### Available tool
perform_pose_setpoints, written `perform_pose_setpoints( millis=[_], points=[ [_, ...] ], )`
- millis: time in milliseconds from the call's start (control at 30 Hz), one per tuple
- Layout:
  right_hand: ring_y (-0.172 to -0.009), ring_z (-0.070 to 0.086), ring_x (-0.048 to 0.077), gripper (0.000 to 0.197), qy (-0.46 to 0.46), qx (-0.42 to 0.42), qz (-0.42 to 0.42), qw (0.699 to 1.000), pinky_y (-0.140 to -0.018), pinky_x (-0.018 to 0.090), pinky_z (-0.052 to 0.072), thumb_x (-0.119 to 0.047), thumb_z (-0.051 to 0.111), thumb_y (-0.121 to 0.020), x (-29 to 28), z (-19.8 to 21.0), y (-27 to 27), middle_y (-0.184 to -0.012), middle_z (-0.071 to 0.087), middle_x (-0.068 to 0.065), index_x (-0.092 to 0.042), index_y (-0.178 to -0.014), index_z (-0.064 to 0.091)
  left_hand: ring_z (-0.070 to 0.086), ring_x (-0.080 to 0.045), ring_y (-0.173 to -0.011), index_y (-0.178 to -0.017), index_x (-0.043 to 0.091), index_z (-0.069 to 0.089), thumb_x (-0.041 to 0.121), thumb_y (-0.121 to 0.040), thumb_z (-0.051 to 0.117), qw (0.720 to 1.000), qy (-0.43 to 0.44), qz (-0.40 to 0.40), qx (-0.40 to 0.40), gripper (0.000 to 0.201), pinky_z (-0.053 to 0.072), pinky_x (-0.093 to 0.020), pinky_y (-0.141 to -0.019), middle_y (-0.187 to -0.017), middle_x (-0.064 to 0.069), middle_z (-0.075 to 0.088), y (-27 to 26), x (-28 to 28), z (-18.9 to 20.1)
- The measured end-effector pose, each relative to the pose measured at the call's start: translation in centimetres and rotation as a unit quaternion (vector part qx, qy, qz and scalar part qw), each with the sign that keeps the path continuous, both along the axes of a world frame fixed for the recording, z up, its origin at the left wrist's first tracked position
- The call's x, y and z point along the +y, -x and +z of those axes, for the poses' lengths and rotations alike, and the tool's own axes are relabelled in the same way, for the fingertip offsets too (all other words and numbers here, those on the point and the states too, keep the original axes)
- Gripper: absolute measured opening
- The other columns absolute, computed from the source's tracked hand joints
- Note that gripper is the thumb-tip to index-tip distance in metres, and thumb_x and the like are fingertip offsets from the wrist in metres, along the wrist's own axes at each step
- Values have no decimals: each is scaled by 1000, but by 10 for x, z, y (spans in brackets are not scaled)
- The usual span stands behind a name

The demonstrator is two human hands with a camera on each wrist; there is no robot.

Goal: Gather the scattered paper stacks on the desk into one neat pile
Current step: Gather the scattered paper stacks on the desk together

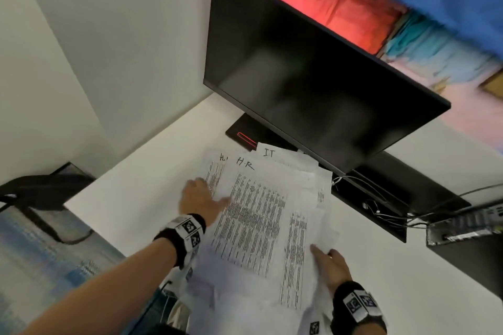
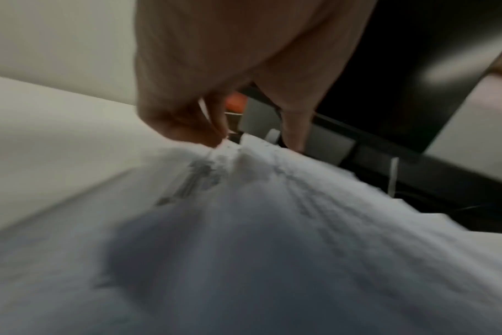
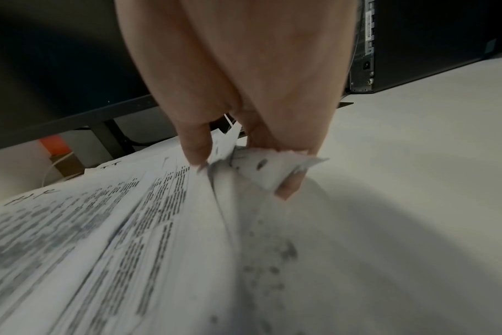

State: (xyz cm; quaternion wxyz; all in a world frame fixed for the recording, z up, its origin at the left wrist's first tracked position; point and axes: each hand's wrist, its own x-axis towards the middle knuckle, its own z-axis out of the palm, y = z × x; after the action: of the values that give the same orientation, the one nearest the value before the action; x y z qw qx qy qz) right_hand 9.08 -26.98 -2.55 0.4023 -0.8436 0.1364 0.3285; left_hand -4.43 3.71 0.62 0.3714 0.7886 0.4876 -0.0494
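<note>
Papers point(image 1: 253, 215) fanned, floppy, slippery; left hand point(image 1: 200, 198) flat, fingers relaxed at 9 o'clock edge; right hand point(image 1: 330, 266) pinching 4 o'clock corner. Squeeze both long edges.

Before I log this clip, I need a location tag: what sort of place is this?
Most likely an office workstation: a dark computer monitor on a white desk, printed pages hand-marked "H.R" and "IT", and a desktop computer tower with cables at the right.

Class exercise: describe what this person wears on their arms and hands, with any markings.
Both forearms are bare, no sleeves. Each wrist carries a black band: the left wristband and the right wristband bear white tags printed with black square codes. The right hand wears a ring.
</note>
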Motion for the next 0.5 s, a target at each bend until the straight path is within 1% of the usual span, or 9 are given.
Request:
perform_pose_setpoints(
  millis=[67,100,133,200,267,333,367,433,500],
  points=[
    [-145,40,34,89,-28,8,-22,999,-118,41,30,-55,61,-92,1,3,0,-161,39,14,-2,-157,30,48,-38,-125,-135,-1,43,48,-85,69,995,-56,76,40,74,48,-49,-99,-136,-20,47,7,18,-5],
    [-146,39,33,92,-50,4,-25,998,-118,40,30,-58,59,-92,3,9,3,-161,38,14,-3,-158,28,47,-39,-126,-137,-4,40,41,-89,67,993,-48,90,57,71,47,-49,-100,-138,-22,44,9,25,-6],
    [-142,44,34,90,-69,8,-30,997,-115,39,32,-58,60,-92,6,11,3,-158,43,14,-2,-156,32,48,-40,-126,-138,-6,38,37,-91,66,994,-32,88,62,69,46,-48,-101,-139,-24,43,9,30,-10],
    [-122,59,31,84,-99,17,-35,994,-107,36,40,-57,66,-87,15,14,4,-141,60,14,-3,-148,47,52,-41,-126,-139,-7,39,42,-94,60,998,16,56,32,70,47,-44,-102,-140,-25,47,4,31,-13],
    [-107,68,29,73,-106,26,-34,993,-99,39,49,-51,74,-83,27,11,4,-120,73,11,-5,-139,59,57,-38,-122,-139,-4,41,51,-95,56,997,79,11,2,72,48,-38,-94,-136,-20,55,-4,25,-11],
    [-101,72,31,65,-126,40,-18,991,-93,42,55,-39,80,-81,39,5,7,-112,76,12,-5,-134,63,58,-33,-114,-137,0,42,49,-93,61,991,129,-37,-7,69,46,-33,-86,-131,-17,58,-12,19,-11],
    [-102,72,32,75,-127,50,-4,991,-94,45,56,-40,85,-73,47,5,8,-115,75,13,-5,-135,62,57,-31,-111,-136,2,43,46,-91,66,987,152,-58,-9,68,45,-33,-85,-129,-15,58,-15,18,-12],
    [-111,69,34,106,-117,64,17,991,-100,50,53,-45,90,-52,61,0,12,-126,70,15,-4,-143,52,56,-27,-107,-131,2,49,35,-86,76,979,187,-74,-15,63,46,-33,-86,-123,-12,60,-15,17,-14],
    [-121,62,37,124,-111,63,34,991,-105,52,49,-45,92,-44,68,-4,15,-138,61,19,-1,-148,39,63,-30,-106,-125,-1,59,20,-80,82,976,208,-55,-46,55,52,-38,-92,-120,-15,68,-11,21,-14]
  ],
)
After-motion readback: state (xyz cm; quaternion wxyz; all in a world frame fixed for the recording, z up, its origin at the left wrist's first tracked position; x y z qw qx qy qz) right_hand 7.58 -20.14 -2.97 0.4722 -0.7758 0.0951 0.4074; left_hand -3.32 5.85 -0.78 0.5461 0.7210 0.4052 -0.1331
